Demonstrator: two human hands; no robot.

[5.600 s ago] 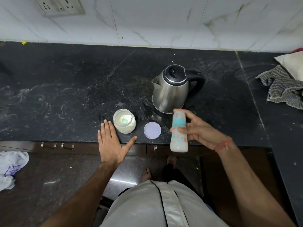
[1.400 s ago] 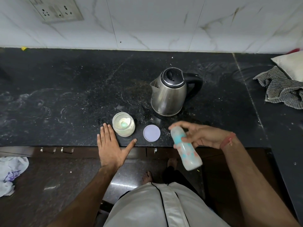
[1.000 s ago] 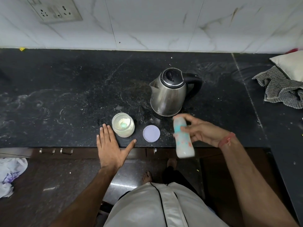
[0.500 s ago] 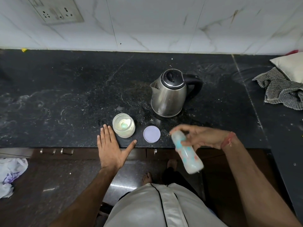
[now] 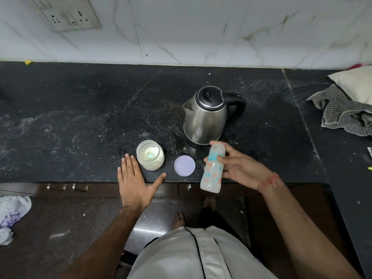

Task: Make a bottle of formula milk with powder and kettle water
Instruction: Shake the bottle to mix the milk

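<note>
Now the right hand (image 5: 239, 168) holds the bottle (image 5: 213, 170) past the counter (image 5: 80, 109) edge; the left hand (image 5: 133, 178) lies flat beside the powder jar (image 5: 150, 157). A loose grip could drop it.

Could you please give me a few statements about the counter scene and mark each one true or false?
1. The right hand holds the bottle. True.
2. The jar has its lid on. False: the jar is open, and the lid lies on the counter beside it.
3. The left hand lies flat at the counter edge beside the jar. True.
4. The kettle lies on its side. False: it stands upright with its lid closed.
5. The bottle stands on the counter. False: it is held in the air at the counter edge.
</note>
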